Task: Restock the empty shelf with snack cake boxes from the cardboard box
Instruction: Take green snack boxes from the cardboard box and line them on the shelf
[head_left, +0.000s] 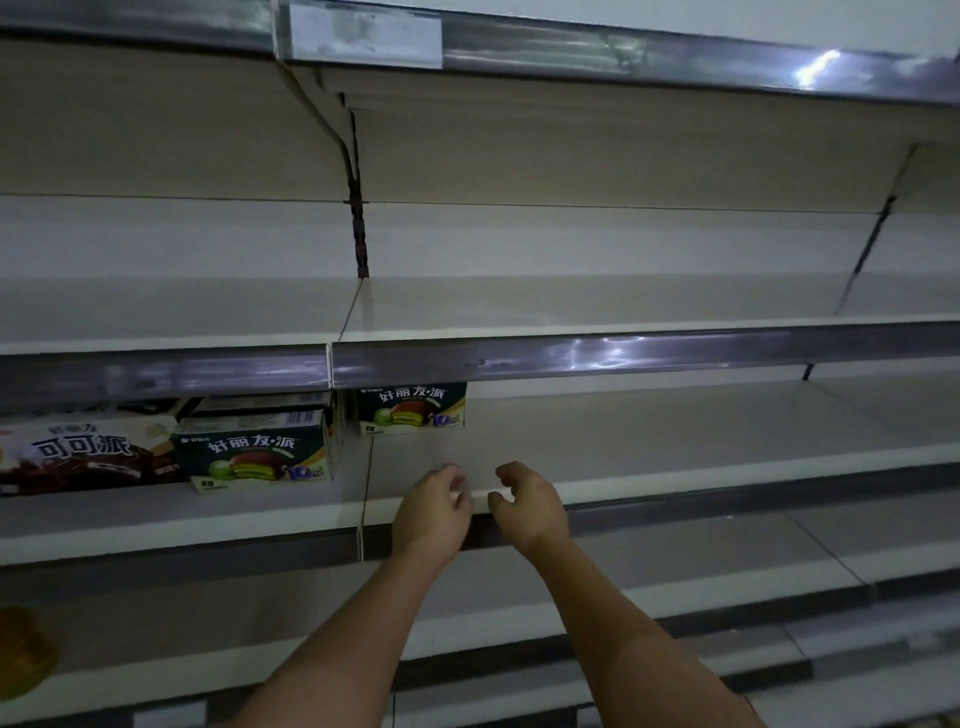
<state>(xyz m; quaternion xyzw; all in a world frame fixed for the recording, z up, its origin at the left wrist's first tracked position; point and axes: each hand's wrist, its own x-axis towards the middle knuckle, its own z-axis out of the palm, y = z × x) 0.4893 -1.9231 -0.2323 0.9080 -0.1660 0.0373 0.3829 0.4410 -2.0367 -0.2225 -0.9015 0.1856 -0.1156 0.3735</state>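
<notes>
A green snack cake box (413, 410) stands far back on the middle shelf (675, 431), just right of the shelf seam. Another green box (254, 457) stands left of the seam, with one more stacked on top of it. Beside it on the left lies a brown cocoa-pie box (83, 457). My left hand (434, 506) and my right hand (527, 501) hover close together at the shelf's front edge, fingers loosely curled, holding nothing. The cardboard box is out of view.
Bare shelves run above (597, 301) and below (701, 545), each with a dark price rail along its front. A white label holder (363, 34) sits on the top rail. A blurred yellow object (21, 649) shows at the lower left.
</notes>
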